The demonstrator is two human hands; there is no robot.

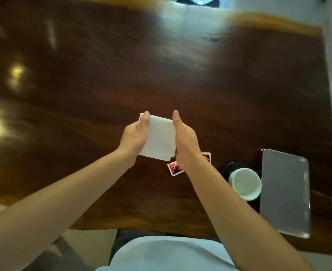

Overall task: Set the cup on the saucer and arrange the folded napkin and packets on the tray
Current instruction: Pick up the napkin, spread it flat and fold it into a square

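Jointly, left hand (134, 136), right hand (185, 140) hold napkin (160, 137)

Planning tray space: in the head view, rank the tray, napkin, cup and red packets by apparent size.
1. tray
2. napkin, held up nearer the camera, so less sure
3. cup
4. red packets, partly hidden by the right hand

Cup (245, 183) on saucer (227, 168), L of tray (285, 192); packets (174, 169) further L.
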